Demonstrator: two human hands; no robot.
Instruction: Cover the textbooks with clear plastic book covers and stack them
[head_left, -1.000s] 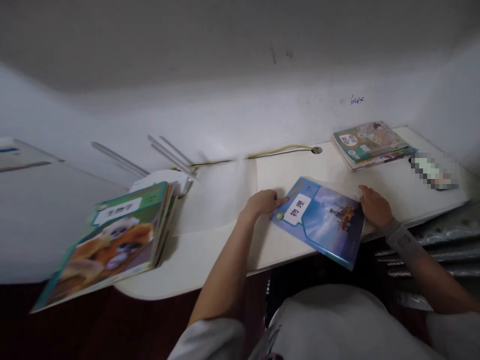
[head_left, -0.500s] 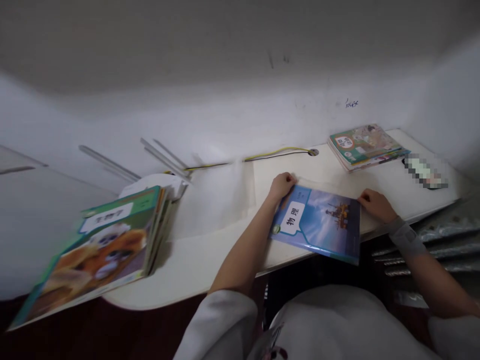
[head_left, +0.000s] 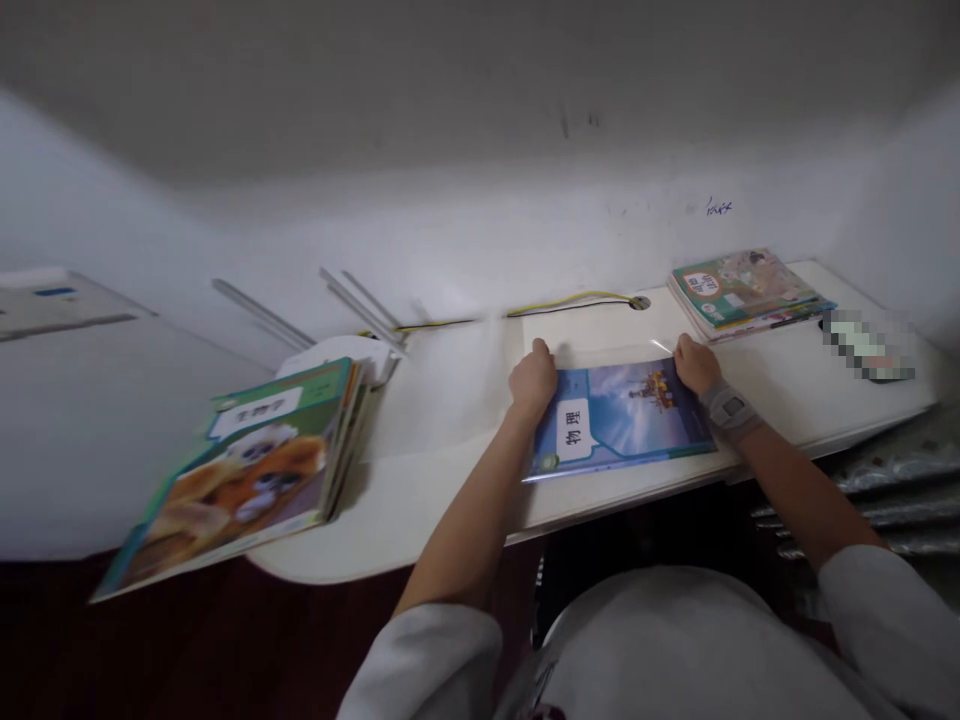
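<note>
The left hand (head_left: 532,380) and right hand (head_left: 696,364) sit apart on the far edge of a blue physics textbook (head_left: 619,420), its white label reading 物理, with the left at the book's eleven o'clock corner and the right near its one o'clock corner. Both hands are curled, fingers bent down over the edge rather than spread flat, though whether they pinch it I cannot tell. A clear plastic sheet (head_left: 600,340) lies over or around the book and reaches past its far edge (a small glint of light marks it near the right hand). The book lies flat on a white desk (head_left: 450,480), close to its near edge. A grey band (head_left: 727,408) circles the right wrist, and white sleeves (head_left: 420,665) cover the forearms further back. At the book's nine o'clock, a thick stack of books topped by a biology textbook (head_left: 255,470) with an orange animal on its cover overhangs the desk's rounded end. At two o'clock lies a second, smaller stack of books (head_left: 742,292), and beyond it at three o'clock a pixelated object (head_left: 866,345) is unreadable. A yellow and black cable (head_left: 570,302) runs along the wall to a round desk grommet (head_left: 639,302).
</note>
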